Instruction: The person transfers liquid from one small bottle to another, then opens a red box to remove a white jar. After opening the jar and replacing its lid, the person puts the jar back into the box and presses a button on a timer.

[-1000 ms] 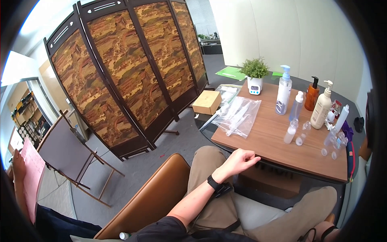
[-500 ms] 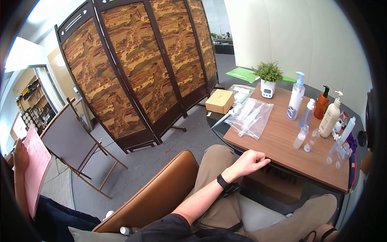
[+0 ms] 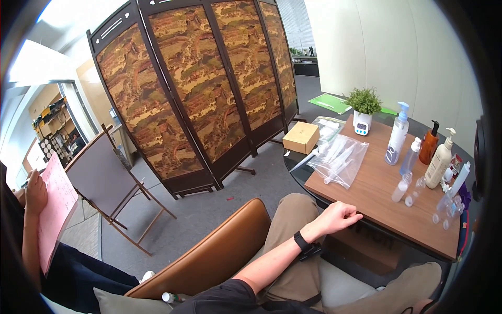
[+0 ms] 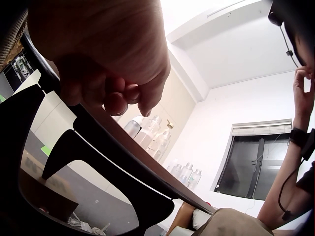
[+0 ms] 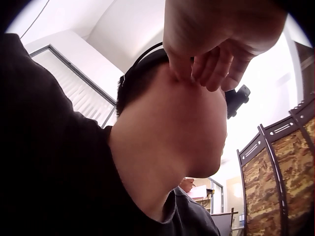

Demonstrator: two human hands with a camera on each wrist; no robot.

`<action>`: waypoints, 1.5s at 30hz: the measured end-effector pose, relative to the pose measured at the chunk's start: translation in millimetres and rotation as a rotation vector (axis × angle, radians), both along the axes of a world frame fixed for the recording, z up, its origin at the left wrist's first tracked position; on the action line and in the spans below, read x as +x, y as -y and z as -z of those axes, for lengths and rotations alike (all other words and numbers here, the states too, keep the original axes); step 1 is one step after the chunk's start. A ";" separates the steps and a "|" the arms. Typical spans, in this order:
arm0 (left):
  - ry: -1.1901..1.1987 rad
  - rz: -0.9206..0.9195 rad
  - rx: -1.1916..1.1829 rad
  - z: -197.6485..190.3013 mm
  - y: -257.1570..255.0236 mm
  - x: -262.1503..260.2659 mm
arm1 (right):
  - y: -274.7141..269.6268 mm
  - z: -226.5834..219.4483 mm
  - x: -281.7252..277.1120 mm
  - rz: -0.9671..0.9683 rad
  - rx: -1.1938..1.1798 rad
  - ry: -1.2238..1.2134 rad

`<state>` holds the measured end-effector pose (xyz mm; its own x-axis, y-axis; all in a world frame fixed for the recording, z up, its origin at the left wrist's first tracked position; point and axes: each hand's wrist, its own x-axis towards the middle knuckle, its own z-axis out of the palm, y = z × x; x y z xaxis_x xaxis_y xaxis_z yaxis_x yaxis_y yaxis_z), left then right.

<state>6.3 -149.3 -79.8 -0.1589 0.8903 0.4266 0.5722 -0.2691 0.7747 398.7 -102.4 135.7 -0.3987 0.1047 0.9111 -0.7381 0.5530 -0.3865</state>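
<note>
My left hand [image 3: 339,217] rests palm down by the near edge of the wooden table [image 3: 413,220], above my knee, its fingers loosely bent and holding nothing. A black band [image 3: 302,242] circles that wrist. In the left wrist view the fingers [image 4: 116,102] hang beside the table's rim, with bottles beyond. My right hand [image 5: 221,49] is raised to the side of my head, its bent fingers against the cheek near the ear. It is outside the head view. Nearest the left hand on the table lies a clear zip bag [image 3: 342,162] with clear plastic pieces inside.
A cardboard box [image 3: 301,137], a potted plant [image 3: 364,102], a pump bottle [image 3: 397,138], an amber bottle [image 3: 429,147] and several small clear bottles stand on the table. A folding screen [image 3: 198,94] rises behind. At left, another person holds a pink sheet [image 3: 57,209] near an easel.
The head view has swung left, so the table, the screen and my left arm shift rightward in it. The left hand keeps its pose by the table edge.
</note>
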 end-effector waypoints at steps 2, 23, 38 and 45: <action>0.004 -0.004 -0.008 1.6 0.0 0.6 | -0.6 0.8 1.2 0.011 -0.003 -0.007; -0.024 0.006 0.015 4.5 -1.9 -1.5 | -183.3 133.9 -59.6 0.900 -0.277 0.217; -0.033 0.012 -0.004 4.3 -2.1 -1.1 | -231.1 174.5 -48.7 0.954 -0.396 0.282; -0.045 0.009 -0.002 3.6 -1.3 -1.5 | -240.2 182.7 -48.2 0.976 -0.409 0.263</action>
<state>4.8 -148.0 -83.4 -0.1314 0.8924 0.4317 0.6044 -0.2731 0.7484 350.5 137.9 -47.0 -0.1564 0.7579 0.6334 0.0818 0.6490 -0.7564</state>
